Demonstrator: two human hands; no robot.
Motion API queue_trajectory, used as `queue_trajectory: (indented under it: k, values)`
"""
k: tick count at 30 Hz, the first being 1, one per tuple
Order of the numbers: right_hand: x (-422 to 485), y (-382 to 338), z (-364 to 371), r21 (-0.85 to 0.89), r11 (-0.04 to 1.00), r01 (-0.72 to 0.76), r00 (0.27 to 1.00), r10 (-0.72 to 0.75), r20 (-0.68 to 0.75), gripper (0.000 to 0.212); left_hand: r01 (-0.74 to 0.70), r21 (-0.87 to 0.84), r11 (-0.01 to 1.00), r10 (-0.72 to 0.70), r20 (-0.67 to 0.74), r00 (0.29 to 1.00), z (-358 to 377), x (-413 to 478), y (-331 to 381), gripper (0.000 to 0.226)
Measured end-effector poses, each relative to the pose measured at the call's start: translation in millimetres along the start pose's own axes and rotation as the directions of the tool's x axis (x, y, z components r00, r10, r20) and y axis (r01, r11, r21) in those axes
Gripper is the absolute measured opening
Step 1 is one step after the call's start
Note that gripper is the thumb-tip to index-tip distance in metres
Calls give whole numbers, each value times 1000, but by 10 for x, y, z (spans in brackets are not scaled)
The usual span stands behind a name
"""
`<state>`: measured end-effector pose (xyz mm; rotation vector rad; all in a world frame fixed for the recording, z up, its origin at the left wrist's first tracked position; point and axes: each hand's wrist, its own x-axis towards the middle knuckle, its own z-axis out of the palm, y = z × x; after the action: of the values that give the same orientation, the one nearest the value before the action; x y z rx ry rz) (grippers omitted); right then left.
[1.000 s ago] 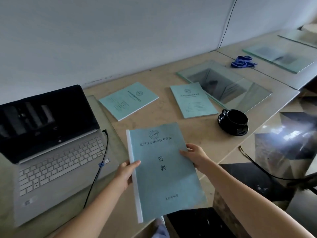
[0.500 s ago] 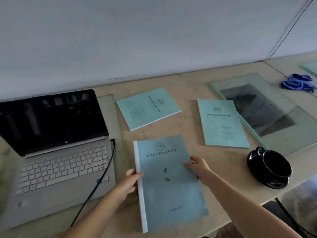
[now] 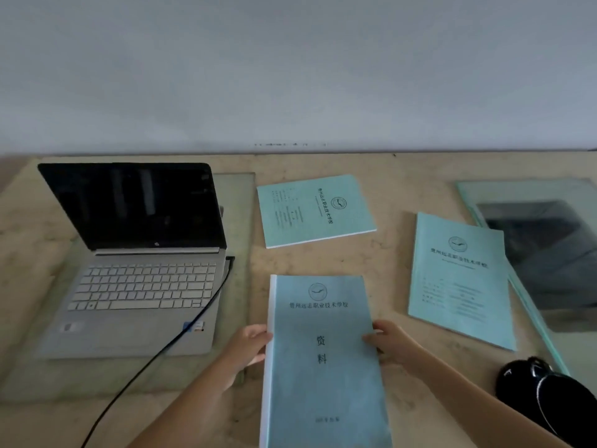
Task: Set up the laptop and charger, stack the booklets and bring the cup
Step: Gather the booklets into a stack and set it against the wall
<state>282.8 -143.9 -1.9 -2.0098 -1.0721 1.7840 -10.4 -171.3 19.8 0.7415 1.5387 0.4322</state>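
Since the earlier frames the view has swung left and squared up to the wall, so the black cup now sits at the lower right corner and the held booklet lies straight up and down in the frame.

Both hands grip the thick blue booklet [image 3: 323,357] in the lower centre: the left hand [image 3: 248,345] pinches its white-bound left edge, thumb on the cover, and the right hand [image 3: 389,342] clasps the right edge the same way, fingers curled underneath. Whether the booklet's far end touches the surface I cannot tell.

Three blue booklets are in view. The second booklet [image 3: 315,210] lies flat at upper centre, turned sideways; the third booklet [image 3: 460,279] lies flat at right, its right side overlapping a glass sheet [image 3: 529,192].

One open laptop [image 3: 139,270] with a dark screen sits at left on another glass sheet [image 3: 239,202], one black charger cable [image 3: 168,347] running from its right side down to the bottom edge. One black cup [image 3: 546,396] on a saucer sits lower right.

Everything rests on a beige mottled stone countertop [image 3: 394,176] against a plain pale grey wall [image 3: 297,69].
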Motion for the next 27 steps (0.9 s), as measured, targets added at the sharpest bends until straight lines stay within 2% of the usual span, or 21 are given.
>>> queue_trajectory:
  k: [2,4,7,8,10,12,14,16,19,21,25,27]
  values:
    - [25,-60,-67,-186,982,1,999,6,39,23,13,28,1000,-12,-17,1000,12,-6,9,41]
    - [59,-80,-149,-387,922,24,998,-3,56,23,40,56,998,-38,-44,998,14,11,39,37]
    - [130,-73,-244,-525,849,66,997,-29,77,21,88,148,985,-85,-25,996,-10,53,150,36]
    - [162,-75,-273,-557,825,94,996,-80,49,17,100,182,978,-100,-12,995,-19,62,196,37]
    - [234,-114,-334,-593,784,185,958,-278,-69,18,110,240,964,-113,-4,994,-46,78,297,40]
    - [307,-223,-356,-482,827,290,882,-426,-201,28,97,262,960,-100,0,995,-76,97,404,40]
    - [366,-399,-333,-213,913,347,879,-396,-266,34,54,272,961,-56,0,998,-104,145,538,40]
    - [418,-582,-265,72,938,338,925,-317,-211,36,-3,286,958,6,-10,1000,-122,237,732,41]
    - [481,-828,-145,436,868,236,971,-221,-87,27,-93,365,926,114,-36,993,-159,472,1120,43]
    - [557,-976,-72,545,818,185,980,-195,-39,24,-164,425,890,193,-25,981,-204,686,1412,44]
    - [789,-1212,51,568,806,164,984,-171,-41,24,-261,477,839,289,14,957,-261,1221,1930,48]
    - [899,-1288,90,609,783,125,991,-122,-46,13,-303,496,814,346,6,938,-259,1529,2141,49]
